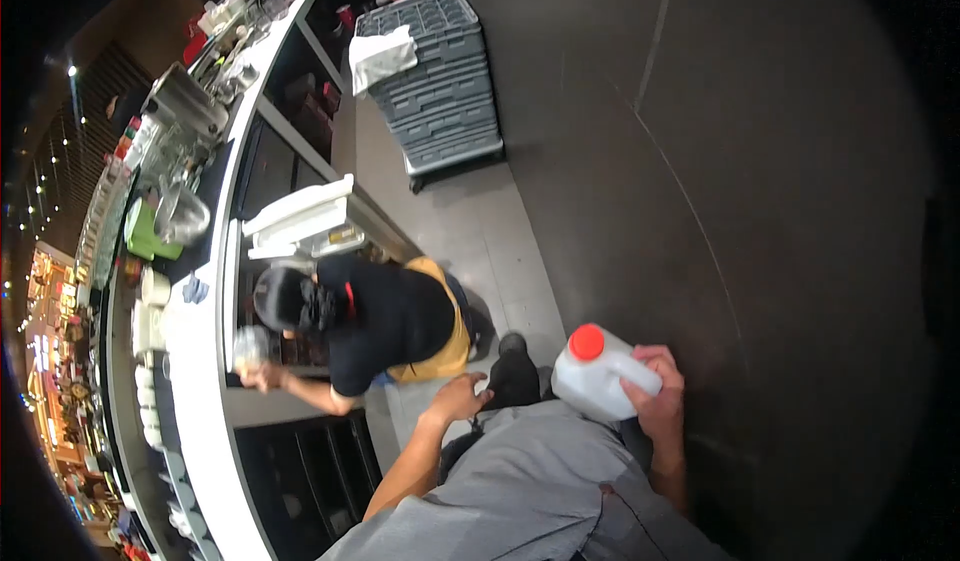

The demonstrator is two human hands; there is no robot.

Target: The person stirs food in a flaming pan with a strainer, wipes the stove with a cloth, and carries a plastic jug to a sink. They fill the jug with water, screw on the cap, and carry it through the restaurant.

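Observation:
A translucent white plastic jug with a red cap is at my right side, its cap pointing up and away from me. My right hand is wrapped round the jug's handle. Nothing shows in my left hand, which hangs in front of my body with its fingers loosely stretched out and apart. Just past that hand crouches a co-worker in a black top and yellow apron. The co-worker's hand holds a clear container by the open fridge.
An open white fridge door stands beyond the co-worker. Stacked grey crates on wheels, with a white cloth on top, stand farther along. A long white counter with glassware runs along the left; a dark wall is on the right.

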